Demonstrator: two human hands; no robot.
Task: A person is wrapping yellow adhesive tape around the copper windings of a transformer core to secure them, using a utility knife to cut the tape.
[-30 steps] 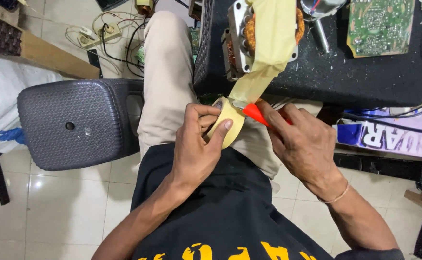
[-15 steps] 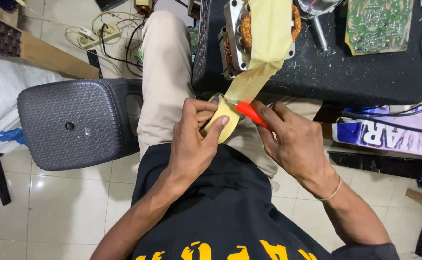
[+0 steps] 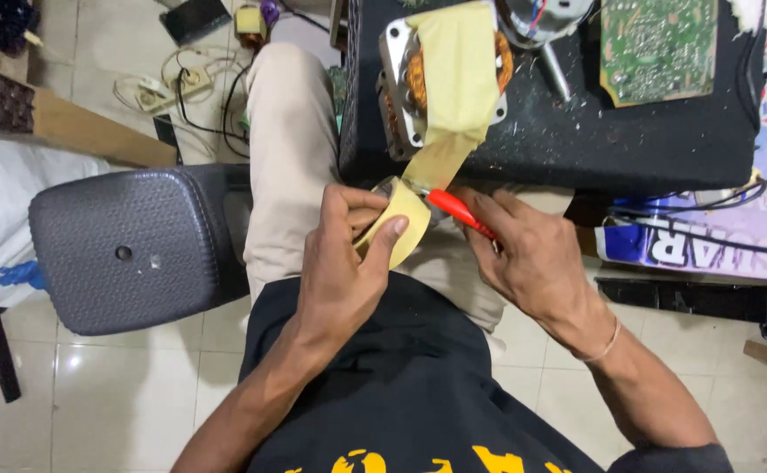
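Seen from above, a seated person works over their lap at the near edge of a dark surface (image 3: 664, 140). The left hand (image 3: 344, 263) is clenched around a roll of yellow tape (image 3: 401, 223), thumb pressed on its outer face. A strip of that tape runs up from the roll, over the near edge of the surface, and wraps across a transformer (image 3: 445, 74) with copper windings and a metal frame, which stands at the near left corner of the surface.

The right hand (image 3: 532, 258) is wrapped around a red-handled tool (image 3: 458, 212), whose tip meets the tape strip just beside the roll; the blade itself is too hidden to make out. The two hands are close together, with only the tool's handle between them.

Farther back on the surface lie a metal shaft (image 3: 554, 70) and a green circuit board (image 3: 659, 48) toward the far right corner, well apart from the hands.

To the person's left a grey plastic stool (image 3: 130, 254) stands close against the leg. Beyond it, on the tiled floor (image 3: 94, 394), lies a power strip with coiled cords (image 3: 178, 83). To the right, cables (image 3: 707, 232) hang below the surface's near edge.
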